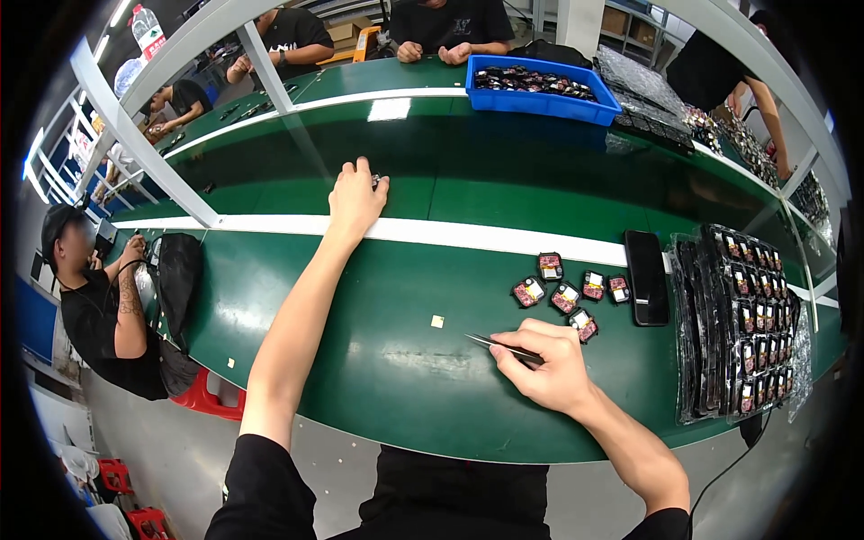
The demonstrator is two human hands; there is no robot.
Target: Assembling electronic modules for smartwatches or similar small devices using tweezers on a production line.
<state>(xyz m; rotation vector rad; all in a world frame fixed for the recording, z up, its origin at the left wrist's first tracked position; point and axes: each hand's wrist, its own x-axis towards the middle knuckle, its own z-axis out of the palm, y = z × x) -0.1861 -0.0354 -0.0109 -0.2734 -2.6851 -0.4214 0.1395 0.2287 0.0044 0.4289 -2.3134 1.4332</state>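
My left hand (358, 200) is stretched out past the white rail onto the dark green belt. Its fingers curl around a small dark-and-silvery thing (375, 181), mostly hidden, whose kind I cannot make out. Low over the green table, my right hand (544, 364) grips a pair of tweezers (520, 352), tips pointing left. Just beyond that hand lie several small black square parts (565, 297) with pinkish faces and white patches; the nearest one almost touches my fingers. A small pale square (437, 321) rests on the table left of the tweezer tips.
A black phone (646, 279) lies right of the loose parts, beside stacked black trays (751, 315) holding similar parts. Across the belt stands a blue bin (544, 110) filled with small parts. A grey frame post (144, 144) rises at left. Several people sit or stand around the line.
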